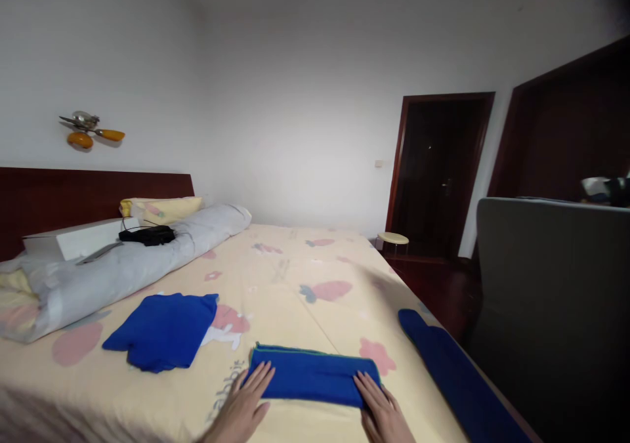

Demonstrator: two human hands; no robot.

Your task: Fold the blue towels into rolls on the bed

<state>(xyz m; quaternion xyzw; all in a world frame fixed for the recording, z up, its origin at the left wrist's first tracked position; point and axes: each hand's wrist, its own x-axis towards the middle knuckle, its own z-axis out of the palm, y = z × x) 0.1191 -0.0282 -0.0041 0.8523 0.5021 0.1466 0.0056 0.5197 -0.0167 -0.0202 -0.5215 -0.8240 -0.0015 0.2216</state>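
A blue cloth (315, 376) with green stitched edges lies on the bed, folded into a long flat rectangle. My left hand (246, 400) rests on its left end with the fingers stretched out. On the right end my right hand (382, 407) lies flat, fingers extended. Farther left sits a second blue cloth (165, 331), crumpled into a loose, uneven shape. Along the bed's right edge stretches a long dark blue cloth (457, 377), apart from my right hand.
The bed (280, 279) has a pale yellow printed sheet. A rolled grey quilt (147, 269) lies near the headboard (98, 184), with a white box (81, 236) and a black item (147, 234). A dark grey panel (551, 298) and a round stool (392, 239) stand to the right.
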